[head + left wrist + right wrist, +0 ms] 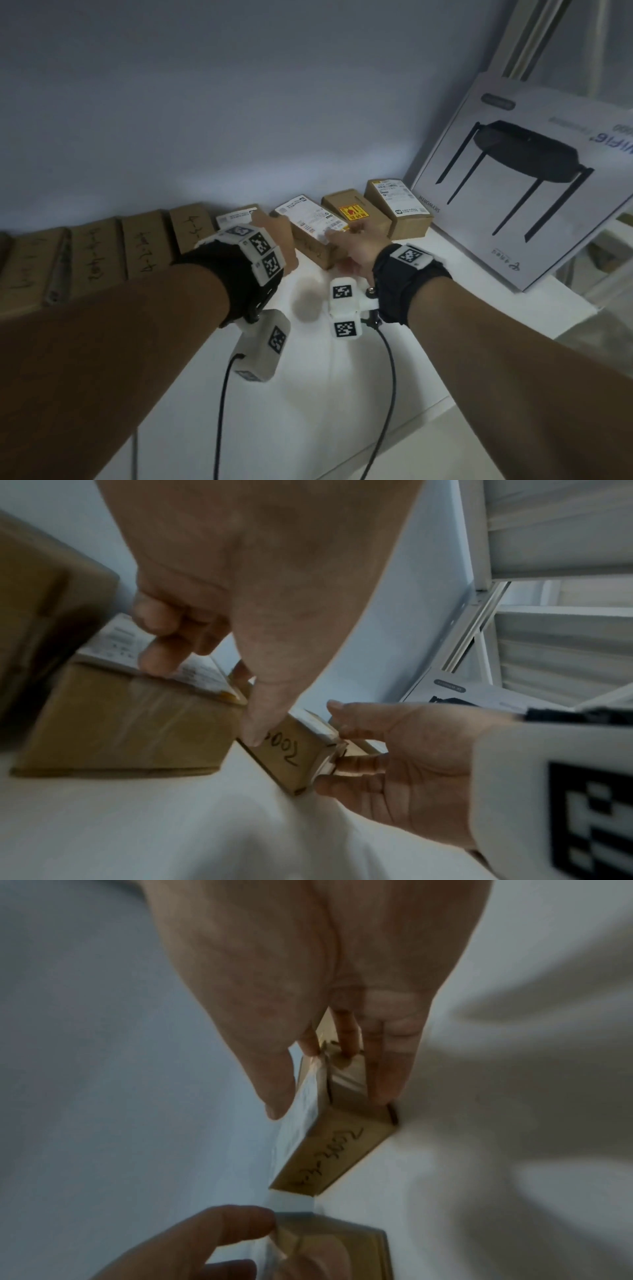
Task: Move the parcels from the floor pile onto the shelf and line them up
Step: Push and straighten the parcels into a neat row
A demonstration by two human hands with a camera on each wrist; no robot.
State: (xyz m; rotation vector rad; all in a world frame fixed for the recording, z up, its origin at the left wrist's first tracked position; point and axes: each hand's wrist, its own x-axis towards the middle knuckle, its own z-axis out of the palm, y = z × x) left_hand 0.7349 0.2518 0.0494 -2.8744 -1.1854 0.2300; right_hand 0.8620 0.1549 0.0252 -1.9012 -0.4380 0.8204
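A row of brown cardboard parcels lines the back of the white shelf [308, 377]. My right hand [346, 246] pinches the near end of a small parcel [308, 222] with a white label on top and "002" handwritten on its side [294, 756]; its thumb [274, 1085] lies on the label and its fingers [387, 1069] on the end face. This parcel sits askew to the row. My left hand [277, 240] grips the corner of the neighbouring labelled parcel [120, 715], fingers [161, 647] on top, thumb [260, 710] down beside the small parcel.
Several parcels with handwritten codes [144, 246] stand side by side to the left. Two more parcels [356, 212] [397, 205] stand to the right, then a large white router box [520, 192] leaning at the shelf's right end. The shelf's front edge [428, 407] runs close below my arms.
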